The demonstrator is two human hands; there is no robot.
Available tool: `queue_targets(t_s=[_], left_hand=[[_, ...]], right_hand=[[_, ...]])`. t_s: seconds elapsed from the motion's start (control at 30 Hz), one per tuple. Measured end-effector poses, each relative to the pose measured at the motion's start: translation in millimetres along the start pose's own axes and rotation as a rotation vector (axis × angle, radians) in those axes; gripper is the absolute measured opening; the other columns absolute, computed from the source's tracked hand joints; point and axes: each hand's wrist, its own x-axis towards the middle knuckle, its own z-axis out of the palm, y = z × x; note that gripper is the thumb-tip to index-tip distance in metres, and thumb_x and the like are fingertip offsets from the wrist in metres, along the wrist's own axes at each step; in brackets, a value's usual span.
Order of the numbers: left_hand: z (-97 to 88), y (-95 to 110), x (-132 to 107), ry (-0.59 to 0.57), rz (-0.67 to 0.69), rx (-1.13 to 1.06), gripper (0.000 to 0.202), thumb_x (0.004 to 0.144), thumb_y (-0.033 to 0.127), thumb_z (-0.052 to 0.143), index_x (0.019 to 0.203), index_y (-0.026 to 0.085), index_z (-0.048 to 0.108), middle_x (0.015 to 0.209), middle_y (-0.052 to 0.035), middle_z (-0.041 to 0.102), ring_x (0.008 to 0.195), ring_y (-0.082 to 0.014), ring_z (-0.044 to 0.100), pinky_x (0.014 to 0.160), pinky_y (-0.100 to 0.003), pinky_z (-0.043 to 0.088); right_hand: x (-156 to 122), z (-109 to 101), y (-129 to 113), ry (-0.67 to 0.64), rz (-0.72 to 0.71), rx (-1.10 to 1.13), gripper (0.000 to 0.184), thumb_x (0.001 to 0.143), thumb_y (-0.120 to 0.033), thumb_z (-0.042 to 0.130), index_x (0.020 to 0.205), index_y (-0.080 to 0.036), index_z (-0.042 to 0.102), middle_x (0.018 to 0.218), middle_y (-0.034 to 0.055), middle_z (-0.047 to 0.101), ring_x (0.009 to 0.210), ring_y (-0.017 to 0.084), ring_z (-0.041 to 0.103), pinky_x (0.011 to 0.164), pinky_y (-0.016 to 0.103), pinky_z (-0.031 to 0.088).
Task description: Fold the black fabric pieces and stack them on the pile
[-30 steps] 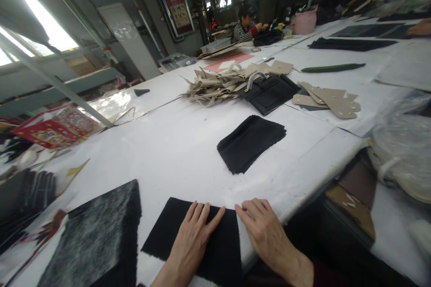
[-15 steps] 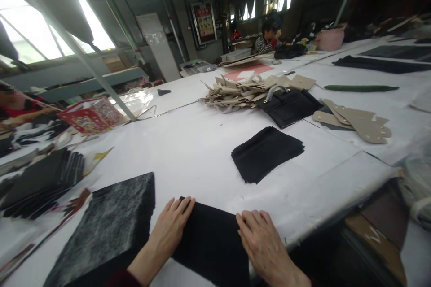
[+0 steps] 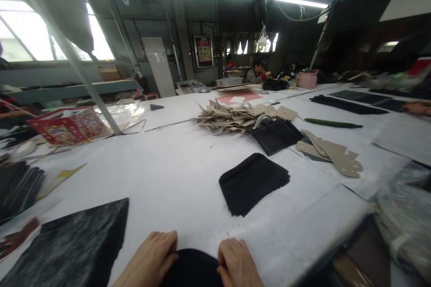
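Observation:
A piece of black fabric (image 3: 193, 267) bulges upward between my two hands at the bottom of the head view; its lower part is cut off by the frame. My left hand (image 3: 153, 253) grips its left edge, with fingers curled and thumb pressed in. On the opposite edge, my right hand (image 3: 235, 262) is closed the same way. To the left lies a thick stack of black, grey-mottled fabric (image 3: 81, 237). Beyond my right hand a smaller pile of black cut pieces (image 3: 252, 184) rests on the white table (image 3: 168, 175).
Farther back are a heap of beige pieces (image 3: 225, 119), a black bag (image 3: 276, 134), loose beige straps (image 3: 333, 154) and a long green strip (image 3: 333, 123). A red patterned box (image 3: 67, 125) stands by a slanted pole (image 3: 84, 78). A co-worker (image 3: 257, 71) sits at the far end.
Both hands have gone from lying flat on the black fabric to gripping its sides, and the fabric now arches. The view has tilted up, so the hands appear lower.

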Motion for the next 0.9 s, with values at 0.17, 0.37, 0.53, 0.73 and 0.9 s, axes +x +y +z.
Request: queue_targets(t_s=[0.17,0.37,0.53,0.73,0.9], left_hand=[[3.6,33.1,22.0,-0.006,0.055,-0.274,0.016,0.084,0.019,0.052,0.095,0.025,0.062,0.093,0.0017,0.069,0.089,-0.0172,0.063,0.079,-0.026,0.044],[-20.6,115.4,84.2,0.238,0.135,-0.57,0.01,0.086,0.026,0.053,0.081,0.021,0.061,0.085,-0.0007,0.066,0.082,-0.017,0.061,0.076,-0.027,0.046],[-20.1,130.6,134.2,0.419,0.15,-0.621,0.005,0.078,0.017,0.06,0.076,0.021,0.063,0.118,-0.0057,0.062,0.111,-0.0225,0.057,0.097,-0.037,0.045],[-7.6,125.7,187.3,0.459,-0.02,-0.506,0.005,0.078,0.021,0.066,0.077,0.017,0.068,0.137,-0.01,0.053,0.127,-0.0285,0.047,0.107,-0.042,0.036],[-2.3,126.3,219.9,0.473,-0.143,-0.499,0.01,0.082,0.024,0.062,0.082,0.015,0.066,0.14,-0.0133,0.049,0.126,-0.0292,0.046,0.106,-0.041,0.035]], right_hand=[[-0.2,-51.6,44.6,-0.034,0.013,0.131,0.035,0.069,-0.001,0.046,0.094,-0.024,0.054,0.084,-0.0015,0.059,0.08,0.014,0.057,0.076,0.026,0.044],[60.2,-149.5,87.3,-0.158,0.172,0.337,0.023,0.072,-0.009,0.046,0.088,-0.021,0.057,0.098,0.0028,0.063,0.09,0.017,0.059,0.079,0.03,0.045],[101.9,-193.1,127.1,-0.517,0.318,0.462,0.043,0.074,-0.022,0.061,0.117,-0.02,0.059,0.09,0.0002,0.066,0.077,0.013,0.059,0.065,0.023,0.042],[161.7,-202.6,168.4,-0.36,0.251,-0.11,0.021,0.074,-0.011,0.054,0.086,-0.018,0.07,0.084,0.0024,0.068,0.081,0.017,0.061,0.075,0.027,0.041],[198.8,-167.8,185.1,-0.091,0.252,-0.345,0.025,0.076,-0.006,0.047,0.083,-0.017,0.068,0.096,0.0089,0.065,0.1,0.023,0.056,0.088,0.036,0.034]])
